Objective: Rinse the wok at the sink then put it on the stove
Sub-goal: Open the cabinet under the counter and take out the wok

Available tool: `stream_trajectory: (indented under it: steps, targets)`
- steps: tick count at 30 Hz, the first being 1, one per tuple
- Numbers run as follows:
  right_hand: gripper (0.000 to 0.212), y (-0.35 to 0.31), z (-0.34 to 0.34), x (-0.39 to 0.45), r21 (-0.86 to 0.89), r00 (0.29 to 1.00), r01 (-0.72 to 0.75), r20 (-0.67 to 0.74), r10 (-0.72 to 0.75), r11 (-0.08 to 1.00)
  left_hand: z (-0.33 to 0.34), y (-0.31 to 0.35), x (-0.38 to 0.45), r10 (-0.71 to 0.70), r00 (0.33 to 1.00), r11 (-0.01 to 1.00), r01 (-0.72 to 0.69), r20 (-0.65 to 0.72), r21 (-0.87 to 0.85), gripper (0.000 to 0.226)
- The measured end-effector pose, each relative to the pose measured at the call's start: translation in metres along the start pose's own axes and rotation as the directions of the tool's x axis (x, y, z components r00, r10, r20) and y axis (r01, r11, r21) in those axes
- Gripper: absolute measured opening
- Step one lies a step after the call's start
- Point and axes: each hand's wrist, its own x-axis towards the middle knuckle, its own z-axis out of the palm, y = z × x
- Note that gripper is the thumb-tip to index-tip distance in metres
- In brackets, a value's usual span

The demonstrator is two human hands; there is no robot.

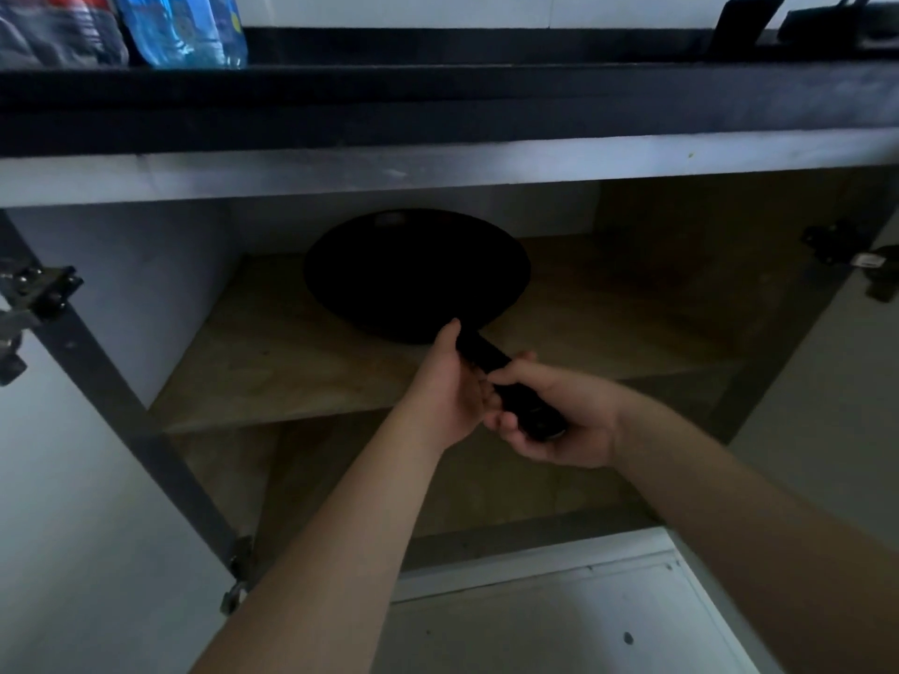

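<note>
Hands, both: the right hand [554, 425] is wrapped round the butt end of the wok's handle [506, 386]; the left hand [450, 391] is laid along the handle nearer the bowl, thumb extended up its side. How far the left fingers curl under the handle cannot be told.

Cabinet [121, 304], under-counter, doors open: entered as the largest item. A dark countertop edge [438, 104] overhangs it, and the interior is dim.

Shelf [301, 377], wooden, upper: the wok is borne on it, well back from the front edge.

Wok [418, 274], black, round: located on the shelf inside the cabinet, handle pointing outward toward the person. No sink or stove is in view. The task is judged to be at its very start, with retrieval under way and rinsing not yet begun.

Water bottles [180, 26], blue-labelled, on the counter at upper left: noted near the edge.

Hinges [39, 294], metal, on the left door frame: noted.

Hazards, as judged: the far rim could be struck against the counter's underside if the wok is raised before it is drawn clear. The bowl's weight, carried far from the grip, could tip the wok downward once the shelf's support is lost. The shelf could be scraped if the wok is dragged rather than lifted.
</note>
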Motion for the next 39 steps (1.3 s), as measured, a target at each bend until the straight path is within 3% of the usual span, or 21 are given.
stream_trajectory:
  steps: [7,13,16,18,21,26,32,36,39]
  targets:
    - [0.016,0.057,-0.011,0.020,0.332,0.958,-0.156,0.280,0.061,0.930,-0.018,-0.021,-0.005,-0.100,0.994,0.994,0.101,0.047,-0.029,0.048]
    - [0.016,0.077,-0.012,0.016,0.288,0.922,-0.179,0.382,0.058,0.941,-0.012,-0.035,-0.006,-0.065,0.997,0.961,0.071,0.031,-0.265,0.028]
    - [0.012,0.088,-0.013,0.013,0.262,0.940,-0.148,0.336,0.054,0.954,-0.008,-0.047,-0.007,-0.051,0.998,0.950,0.057,0.028,-0.307,0.015]
    - [0.008,0.093,-0.011,0.013,0.260,0.951,-0.154,0.302,0.071,0.953,-0.012,-0.052,-0.008,-0.072,0.997,0.962,0.078,0.033,-0.260,0.027]
    - [0.006,0.106,-0.008,0.019,0.255,0.953,-0.197,0.278,0.123,0.947,-0.026,-0.055,-0.007,-0.193,0.970,0.945,0.225,0.151,-0.236,0.041]
    - [0.018,0.124,-0.008,0.027,0.244,0.937,-0.194,0.332,0.106,0.950,-0.037,-0.066,-0.007,-0.195,0.947,0.943,0.252,0.255,-0.216,0.042]
    - [0.021,0.130,0.007,0.024,0.262,0.975,-0.140,0.206,0.086,0.955,-0.045,-0.062,-0.009,-0.225,0.921,0.942,0.289,0.318,-0.172,0.042]
    - [0.016,0.137,0.006,0.031,0.388,0.945,-0.180,0.324,0.050,0.904,-0.047,-0.062,-0.008,-0.241,0.914,0.942,0.300,0.326,-0.147,0.042]
    - [0.022,0.142,0.005,0.038,0.433,0.883,-0.226,0.469,-0.003,0.873,-0.049,-0.063,-0.006,-0.254,0.903,0.940,0.315,0.345,-0.132,0.043]
